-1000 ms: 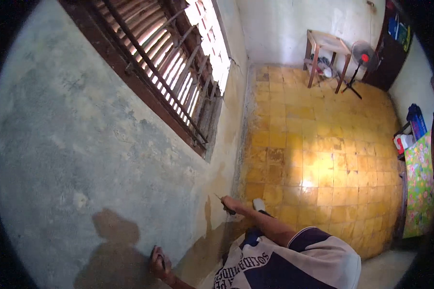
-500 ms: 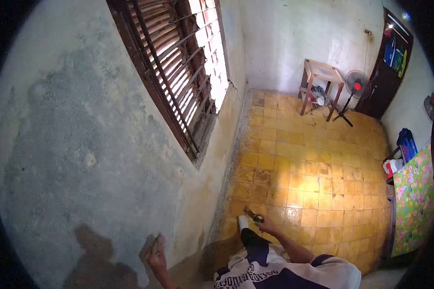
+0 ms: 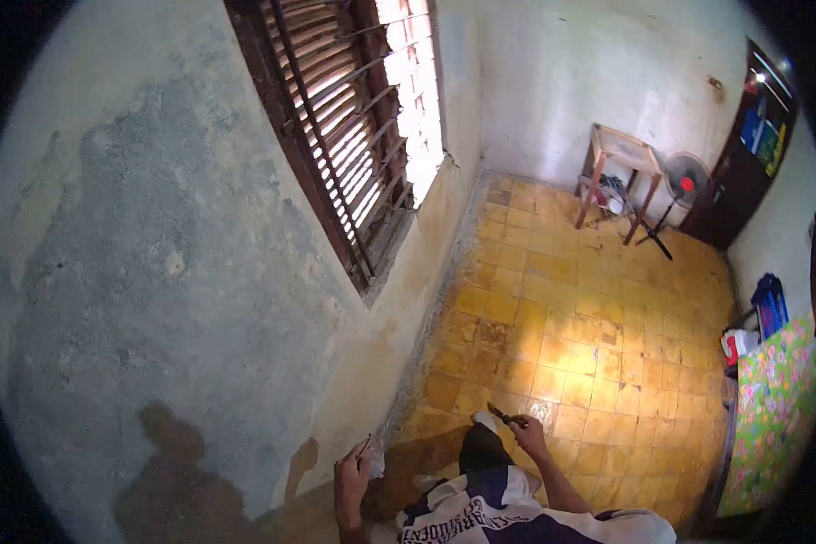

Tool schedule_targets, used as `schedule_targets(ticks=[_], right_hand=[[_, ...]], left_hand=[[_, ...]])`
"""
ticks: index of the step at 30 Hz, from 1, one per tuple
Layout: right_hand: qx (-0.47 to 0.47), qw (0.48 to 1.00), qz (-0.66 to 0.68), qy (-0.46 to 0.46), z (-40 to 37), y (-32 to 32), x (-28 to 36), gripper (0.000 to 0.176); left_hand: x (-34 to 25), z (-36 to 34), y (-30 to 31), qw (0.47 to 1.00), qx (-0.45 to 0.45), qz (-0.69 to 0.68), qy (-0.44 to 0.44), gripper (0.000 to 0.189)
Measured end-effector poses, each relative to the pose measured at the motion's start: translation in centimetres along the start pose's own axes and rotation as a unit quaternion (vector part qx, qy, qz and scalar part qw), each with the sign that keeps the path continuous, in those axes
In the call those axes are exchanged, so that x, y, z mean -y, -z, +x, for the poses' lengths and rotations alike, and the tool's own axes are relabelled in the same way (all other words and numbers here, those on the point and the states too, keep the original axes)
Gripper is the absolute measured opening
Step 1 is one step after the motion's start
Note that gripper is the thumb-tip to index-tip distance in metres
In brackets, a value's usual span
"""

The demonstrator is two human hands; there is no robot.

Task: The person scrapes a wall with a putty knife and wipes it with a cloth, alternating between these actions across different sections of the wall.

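My right hand (image 3: 529, 439) is closed round the dark handle of a scraper (image 3: 499, 413), whose flat blade points up and left over the floor, above my foot. My left hand (image 3: 350, 479) is at the lower middle, close to the wall, its fingers curled round a small whitish, see-through thing (image 3: 375, 459) that looks like crumpled plastic. A thin dark edge shows by those fingertips; I cannot tell what it is. The rough, patchy grey wall (image 3: 181, 299) rises on my left.
A barred, louvred window (image 3: 354, 136) is set in the left wall. Yellow tiles (image 3: 553, 272) cover the floor. At the back stand a wooden table (image 3: 627, 150), a fan (image 3: 686, 181) and a dark door (image 3: 734, 186). A flowered cloth (image 3: 775, 417) hangs at the right.
My left hand has come right, towards my body, and the whitish thing now shows in it. My right hand has moved a little right with the scraper, which has turned. The view has shifted slightly.
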State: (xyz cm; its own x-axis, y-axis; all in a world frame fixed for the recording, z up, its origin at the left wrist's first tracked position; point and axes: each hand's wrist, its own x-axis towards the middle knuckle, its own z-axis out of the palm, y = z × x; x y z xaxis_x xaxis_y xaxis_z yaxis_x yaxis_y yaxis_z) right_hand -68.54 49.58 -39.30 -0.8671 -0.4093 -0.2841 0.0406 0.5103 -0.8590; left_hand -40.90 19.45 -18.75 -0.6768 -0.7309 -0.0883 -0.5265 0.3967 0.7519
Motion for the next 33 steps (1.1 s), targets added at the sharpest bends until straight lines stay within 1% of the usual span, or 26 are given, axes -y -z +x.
schedule_targets(ticks=[1, 4, 5, 6, 8, 9, 12, 13, 15, 16, 18, 19, 22, 25, 27, 28, 30, 31, 32, 33], right_hand=[[0.006, 1.000, 0.017, -0.005, 0.7, 0.4, 1.9, 0.032], [0.026, 0.998, -0.048, 0.017, 3.2, 1.7, 7.4, 0.034], [-0.017, 0.992, -0.062, 0.104, 4.6, 1.4, 7.2, 0.034], [0.019, 0.991, -0.056, 0.116, 5.7, 2.1, 9.3, 0.033], [0.088, 0.988, -0.035, 0.126, 7.0, 3.2, 13.4, 0.031], [0.105, 0.985, -0.046, 0.132, 7.7, 3.7, 15.2, 0.025], [0.073, 0.944, -0.110, 0.302, 12.4, 2.9, 13.4, 0.024], [0.103, 0.913, -0.156, 0.364, 13.6, 3.1, 14.3, 0.026], [0.242, 0.918, -0.096, 0.300, 15.4, 2.7, 15.7, 0.027], [0.312, 0.910, -0.071, 0.263, 16.0, 2.2, 16.2, 0.028], [0.396, 0.878, -0.054, 0.264, 17.0, 0.9, 16.3, 0.029], [0.436, 0.860, -0.045, 0.263, 17.4, -0.1, 16.4, 0.030], [0.507, 0.768, -0.108, 0.375, 16.1, -2.6, 21.4, 0.032], [0.563, 0.658, -0.057, 0.496, 15.2, -7.5, 22.3, 0.034], [0.580, 0.587, -0.054, 0.562, 14.1, -10.9, 23.5, 0.036], [0.581, 0.553, -0.051, 0.595, 13.5, -12.7, 24.3, 0.037], [0.546, 0.515, -0.082, 0.656, 12.4, -15.6, 25.0, 0.037], [0.527, 0.496, -0.100, 0.683, 11.9, -16.9, 25.0, 0.037], [0.515, 0.463, -0.118, 0.712, 11.5, -19.0, 24.8, 0.036], [0.502, 0.430, -0.136, 0.738, 11.0, -21.1, 24.6, 0.035]], left_hand=[[-0.9, -0.2, -0.2, 1.000, -0.007, 0.002, 0.003, 0.032], [-2.7, -1.0, -1.2, 0.999, -0.022, -0.005, 0.025, 0.032], [-2.6, -0.9, -1.7, 0.999, -0.021, -0.015, 0.036, 0.033], [-2.9, -0.6, -2.3, 0.998, -0.021, -0.024, 0.045, 0.034], [-3.8, -0.8, -3.2, 0.996, -0.041, -0.001, 0.074, 0.036], [-4.4, -0.5, -4.0, 0.995, -0.053, 0.008, 0.086, 0.037], [-8.3, 0.7, -5.8, 0.992, -0.056, -0.063, 0.093, 0.042], [-8.0, 0.8, -7.3, 0.992, -0.050, -0.059, 0.102, 0.042], [-6.2, 0.9, -10.2, 0.990, -0.047, -0.051, 0.125, 0.041], [-7.1, 0.4, -10.8, 0.990, -0.076, -0.062, 0.106, 0.043], [-10.1, 0.2, -11.8, 0.984, -0.141, -0.079, 0.069, 0.047], [-11.8, -0.3, -12.0, 0.961, -0.143, -0.177, 0.159, 0.044], [-13.6, -2.4, -12.4, 0.958, -0.196, -0.102, 0.182, 0.035], [-10.5, -5.2, -14.4, 0.933, -0.177, -0.093, 0.300, 0.032], [-8.9, -6.7, -15.1, 0.931, -0.165, -0.028, 0.325, 0.035], [-8.3, -6.9, -14.4, 0.930, -0.156, 0.008, 0.333, 0.036], [-7.3, -7.4, -13.3, 0.932, -0.192, -0.044, 0.306, 0.035], [-6.3, -7.6, -13.3, 0.933, -0.209, -0.028, 0.291, 0.036], [-5.3, -7.9, -13.3, 0.934, -0.225, -0.011, 0.278, 0.036], [-3.2, -8.6, -14.4, 0.933, -0.241, 0.049, 0.264, 0.036]])
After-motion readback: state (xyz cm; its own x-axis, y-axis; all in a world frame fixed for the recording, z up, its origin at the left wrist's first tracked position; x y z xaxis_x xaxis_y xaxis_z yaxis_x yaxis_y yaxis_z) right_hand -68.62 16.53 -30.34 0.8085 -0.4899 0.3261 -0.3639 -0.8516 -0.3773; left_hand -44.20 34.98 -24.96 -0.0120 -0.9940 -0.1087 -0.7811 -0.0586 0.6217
